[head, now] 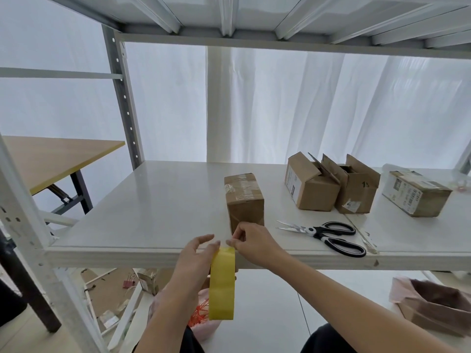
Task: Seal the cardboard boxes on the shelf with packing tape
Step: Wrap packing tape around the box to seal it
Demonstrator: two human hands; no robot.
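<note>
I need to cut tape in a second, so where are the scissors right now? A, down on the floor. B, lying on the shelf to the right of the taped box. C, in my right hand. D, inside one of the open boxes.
B: the scissors lie flat on the shelf, right of the taped box.

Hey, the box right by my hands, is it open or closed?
Closed. The box has its top flaps lying flat, with tape strips across them.
</note>
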